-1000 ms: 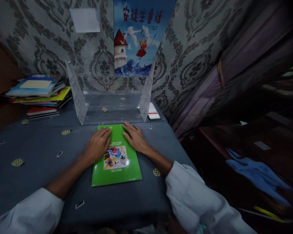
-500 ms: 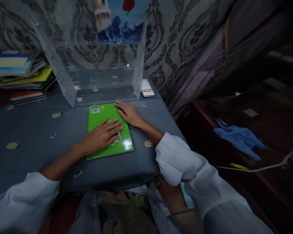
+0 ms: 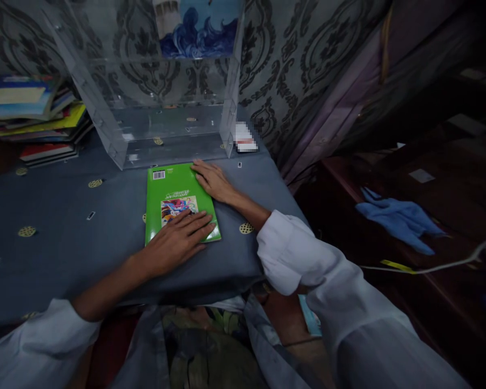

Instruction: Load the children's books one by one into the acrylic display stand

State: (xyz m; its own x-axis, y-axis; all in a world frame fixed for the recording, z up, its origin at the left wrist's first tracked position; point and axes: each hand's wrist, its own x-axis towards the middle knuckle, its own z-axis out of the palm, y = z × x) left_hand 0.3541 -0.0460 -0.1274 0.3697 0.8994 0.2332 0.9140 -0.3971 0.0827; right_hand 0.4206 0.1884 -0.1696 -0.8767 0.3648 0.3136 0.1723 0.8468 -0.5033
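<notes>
A green book (image 3: 174, 181) lies closed on the dark cloth-covered table (image 3: 117, 216), a barcode at its far left corner and a colourful picture on its cover. My left hand (image 3: 182, 235) rests flat across the book's near edge, fingers stretched toward the right and partly over the picture. On the book's far right side, the fingers of my right hand (image 3: 214, 181) lie extended along the edge, with the palm beside the book. Neither hand grasps anything.
Behind the book stands a clear acrylic rack (image 3: 174, 148) holding a painted picture (image 3: 202, 32). Several stacked books (image 3: 36, 119) lie at the left. A small white item (image 3: 245, 138) sits right of the rack. Beyond the table's right edge is a blue cloth (image 3: 397, 216) near a pale cable (image 3: 449, 275).
My left hand has slid toward me down the book, uncovering the cover picture and lettering. My right hand stays at the far right edge. The view has tilted slightly downward.
</notes>
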